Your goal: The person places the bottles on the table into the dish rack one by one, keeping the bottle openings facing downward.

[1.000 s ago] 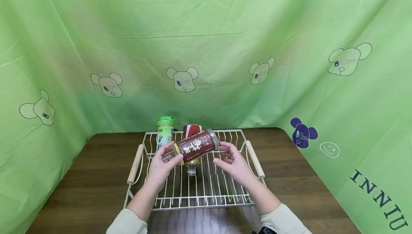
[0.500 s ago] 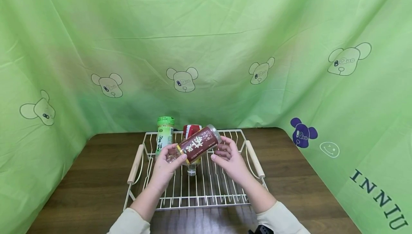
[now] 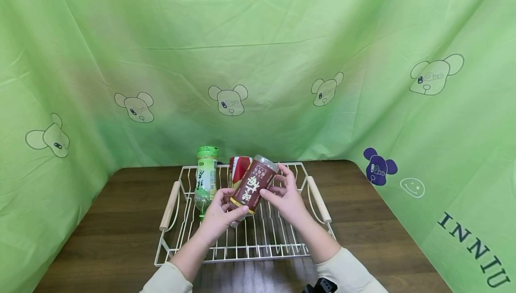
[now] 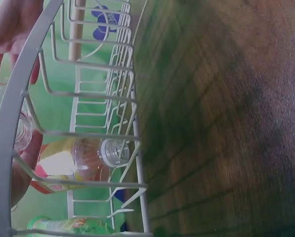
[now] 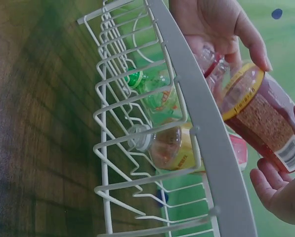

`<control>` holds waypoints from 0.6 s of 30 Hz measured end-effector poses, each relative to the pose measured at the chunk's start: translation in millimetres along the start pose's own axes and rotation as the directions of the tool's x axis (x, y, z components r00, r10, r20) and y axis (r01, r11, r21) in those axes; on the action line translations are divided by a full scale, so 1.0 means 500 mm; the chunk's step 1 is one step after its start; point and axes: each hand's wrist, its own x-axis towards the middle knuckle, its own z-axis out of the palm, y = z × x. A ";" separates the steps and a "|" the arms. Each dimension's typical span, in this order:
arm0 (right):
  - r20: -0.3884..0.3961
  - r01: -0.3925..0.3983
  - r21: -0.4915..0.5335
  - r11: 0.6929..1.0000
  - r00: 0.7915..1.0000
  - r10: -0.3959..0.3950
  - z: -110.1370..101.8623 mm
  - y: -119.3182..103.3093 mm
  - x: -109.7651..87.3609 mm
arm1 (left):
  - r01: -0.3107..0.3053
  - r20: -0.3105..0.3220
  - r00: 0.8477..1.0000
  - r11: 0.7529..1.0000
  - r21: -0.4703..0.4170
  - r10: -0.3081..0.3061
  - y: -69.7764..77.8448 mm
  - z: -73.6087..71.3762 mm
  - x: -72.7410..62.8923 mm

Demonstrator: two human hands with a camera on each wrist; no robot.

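In the head view both hands hold a clear plastic bottle [image 3: 254, 185] with a dark red label, tilted neck down over the white wire rack [image 3: 258, 252]. My left hand [image 3: 221, 217] grips the bottle near its neck, thumb across the yellow band. Up by the bottle's base, my right hand [image 3: 286, 196] holds it with the thumb on the label and fingers behind. Partly hidden behind it, a bottle with a red and yellow label [image 3: 240, 167] stands upside down in the rack. To its left a green-labelled bottle [image 3: 207, 176] also stands neck down.
Wooden handles [image 3: 170, 205] rise at the rack's two sides. The rack stands on a dark wooden table [image 3: 117, 221]. A green curtain [image 3: 266, 118] printed with bear heads surrounds the table's back and sides.
The held bottle has turned from nearly level to steeply tilted, base up, neck down. My left hand moved right and lower, and the right hand's thumb came onto the label.
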 end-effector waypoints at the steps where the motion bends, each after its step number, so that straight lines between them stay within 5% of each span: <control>1: -0.002 -0.007 0.000 1.000 1.000 0.007 0.001 -0.001 0.000 | 0.002 0.006 1.000 1.000 -0.003 -0.002 0.000 0.002 0.000; 18: -0.031 -0.061 0.020 0.998 0.998 0.062 0.021 -0.001 0.005 | -0.028 0.013 1.000 0.997 0.071 0.027 -0.008 0.018 0.001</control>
